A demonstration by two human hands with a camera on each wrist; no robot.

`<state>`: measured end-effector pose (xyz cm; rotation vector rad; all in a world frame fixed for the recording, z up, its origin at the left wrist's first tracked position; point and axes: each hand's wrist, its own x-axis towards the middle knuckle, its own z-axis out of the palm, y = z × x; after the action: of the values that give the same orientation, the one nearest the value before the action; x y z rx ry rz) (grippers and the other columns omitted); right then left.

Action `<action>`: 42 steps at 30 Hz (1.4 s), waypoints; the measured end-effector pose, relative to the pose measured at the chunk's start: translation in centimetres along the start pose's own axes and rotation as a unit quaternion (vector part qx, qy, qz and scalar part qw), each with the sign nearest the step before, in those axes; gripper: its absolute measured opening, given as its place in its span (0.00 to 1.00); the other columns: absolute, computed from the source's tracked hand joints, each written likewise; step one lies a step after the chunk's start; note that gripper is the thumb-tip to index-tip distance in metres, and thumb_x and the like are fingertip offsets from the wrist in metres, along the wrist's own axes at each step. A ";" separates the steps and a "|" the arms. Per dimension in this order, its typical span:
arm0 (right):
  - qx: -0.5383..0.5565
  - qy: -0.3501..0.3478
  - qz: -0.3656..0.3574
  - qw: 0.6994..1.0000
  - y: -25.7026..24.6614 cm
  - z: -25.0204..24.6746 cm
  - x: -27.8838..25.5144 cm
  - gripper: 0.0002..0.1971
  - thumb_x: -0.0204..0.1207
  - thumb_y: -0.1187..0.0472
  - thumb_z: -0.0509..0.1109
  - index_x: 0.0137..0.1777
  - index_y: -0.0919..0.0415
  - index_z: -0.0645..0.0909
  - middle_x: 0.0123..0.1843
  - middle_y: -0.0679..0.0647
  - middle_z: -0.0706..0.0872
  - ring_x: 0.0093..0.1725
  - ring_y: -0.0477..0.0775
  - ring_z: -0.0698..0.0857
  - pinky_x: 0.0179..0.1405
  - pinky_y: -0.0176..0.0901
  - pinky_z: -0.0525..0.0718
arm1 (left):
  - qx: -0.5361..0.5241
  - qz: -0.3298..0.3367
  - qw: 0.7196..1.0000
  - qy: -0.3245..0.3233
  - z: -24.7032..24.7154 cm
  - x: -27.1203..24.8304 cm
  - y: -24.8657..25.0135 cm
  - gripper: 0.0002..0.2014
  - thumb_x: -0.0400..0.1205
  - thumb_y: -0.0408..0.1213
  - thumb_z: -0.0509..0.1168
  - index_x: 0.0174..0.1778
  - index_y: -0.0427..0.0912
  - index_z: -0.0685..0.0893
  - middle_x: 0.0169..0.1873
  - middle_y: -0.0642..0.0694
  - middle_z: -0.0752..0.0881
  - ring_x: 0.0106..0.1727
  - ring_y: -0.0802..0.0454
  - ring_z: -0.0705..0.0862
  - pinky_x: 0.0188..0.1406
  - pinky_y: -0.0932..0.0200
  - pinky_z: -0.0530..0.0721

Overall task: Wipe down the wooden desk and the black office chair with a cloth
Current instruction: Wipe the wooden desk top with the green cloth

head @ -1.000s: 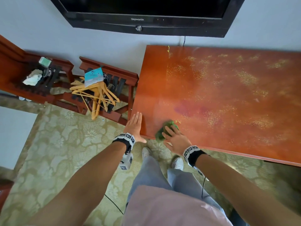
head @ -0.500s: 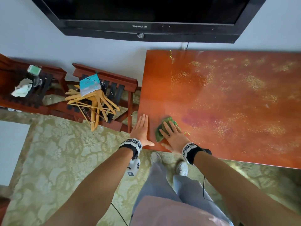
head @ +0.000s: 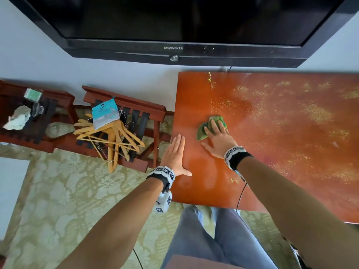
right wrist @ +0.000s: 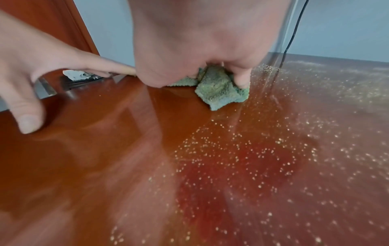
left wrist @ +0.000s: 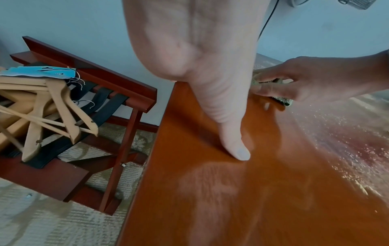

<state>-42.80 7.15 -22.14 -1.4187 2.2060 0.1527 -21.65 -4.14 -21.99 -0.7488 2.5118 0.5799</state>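
The right hand [head: 217, 137] presses the green cloth [head: 202, 131] with flat fingers; the left hand [head: 174, 154] lies flat and empty on the surface [head: 291, 152]. The crumbs [right wrist: 242, 149] can be pushed off the edge to the carpet [head: 58, 191].

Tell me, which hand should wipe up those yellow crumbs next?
Probably the right hand: it already presses the green cloth on the desk, beside the crumbs. The left hand lies flat at the desk's edge, without a cloth.

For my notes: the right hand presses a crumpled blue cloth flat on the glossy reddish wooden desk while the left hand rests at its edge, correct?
Nearly: the crumpled cloth is green, as the right wrist view shows. The right hand does press it on the glossy reddish wooden desk, left hand at the edge.
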 end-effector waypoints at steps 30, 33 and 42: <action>-0.014 0.059 -0.008 0.998 3.0 -14.2 22.4 0.43 0.81 0.25 0.54 0.83 0.58 0.69 0.80 0.63 0.76 0.75 0.72 0.78 0.77 0.67 0.76 | 0.034 -0.077 0.996 -0.030 -2.9 3.9 0.7 0.76 0.65 0.56 0.86 0.90 0.43 0.31 0.90 0.47 0.31 0.91 0.47 0.34 0.91 0.47 0.39; -0.029 0.039 -0.069 0.996 2.2 -14.1 22.4 0.43 0.82 0.26 0.53 0.89 0.54 0.61 0.88 0.58 0.65 0.84 0.71 0.68 0.84 0.68 0.64 | 0.035 -0.079 0.996 -0.033 -3.0 3.9 0.8 0.76 0.66 0.56 0.86 0.90 0.43 0.30 0.90 0.47 0.30 0.91 0.47 0.34 0.91 0.48 0.38; -0.070 0.000 -0.189 0.979 2.4 -9.6 15.2 0.39 0.83 0.29 0.55 0.90 0.44 0.56 0.93 0.48 0.49 0.91 0.62 0.45 0.88 0.66 0.51 | 0.043 -0.084 0.994 -0.048 -3.3 4.0 1.1 0.76 0.66 0.57 0.86 0.89 0.44 0.28 0.89 0.47 0.28 0.91 0.47 0.34 0.92 0.44 0.48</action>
<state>-53.25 -7.65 -21.42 -1.8861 1.9134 0.1764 -26.27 -6.57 -21.14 -0.8687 2.3419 0.4367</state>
